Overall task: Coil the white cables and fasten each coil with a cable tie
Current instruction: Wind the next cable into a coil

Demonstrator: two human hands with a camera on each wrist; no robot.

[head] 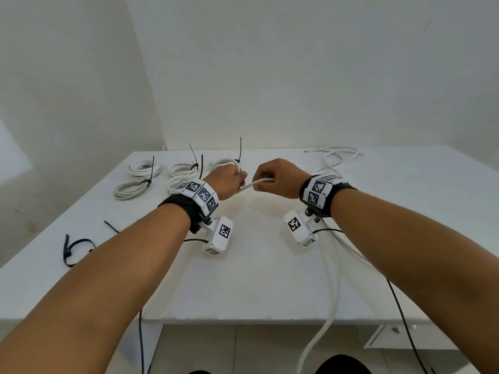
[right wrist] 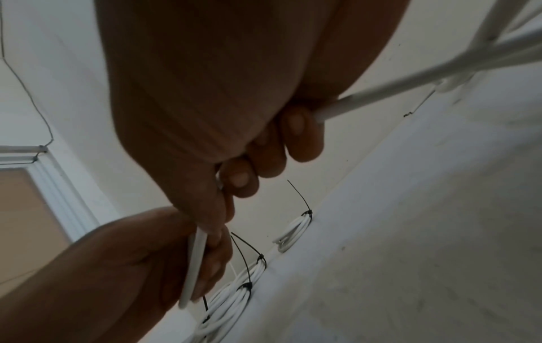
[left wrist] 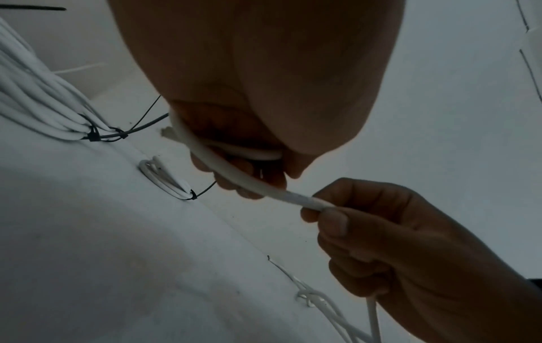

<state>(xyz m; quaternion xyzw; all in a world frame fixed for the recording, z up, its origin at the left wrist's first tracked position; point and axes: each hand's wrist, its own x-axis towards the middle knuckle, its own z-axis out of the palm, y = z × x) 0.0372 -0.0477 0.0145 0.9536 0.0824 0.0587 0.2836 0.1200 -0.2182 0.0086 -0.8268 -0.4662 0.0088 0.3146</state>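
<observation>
The left hand is curled round the free end of a thick white round cable, which already bends into a first small turn inside its palm, as the left wrist view shows. The right hand grips the same cable just beside it, fingers and thumb wrapped round. Between the two hands the short taut stretch runs nearly level, its long axis pointing from one hand straight to the other. Behind the right hand the slack drops away toward the person, across the white desk and over its near edge. So the length to be wound lies on the right hand's side, and the likely next move is for that hand to feed cable toward the left, which holds the growing loop. Beyond the left hand lie finished white coils bound with black cable ties.
</observation>
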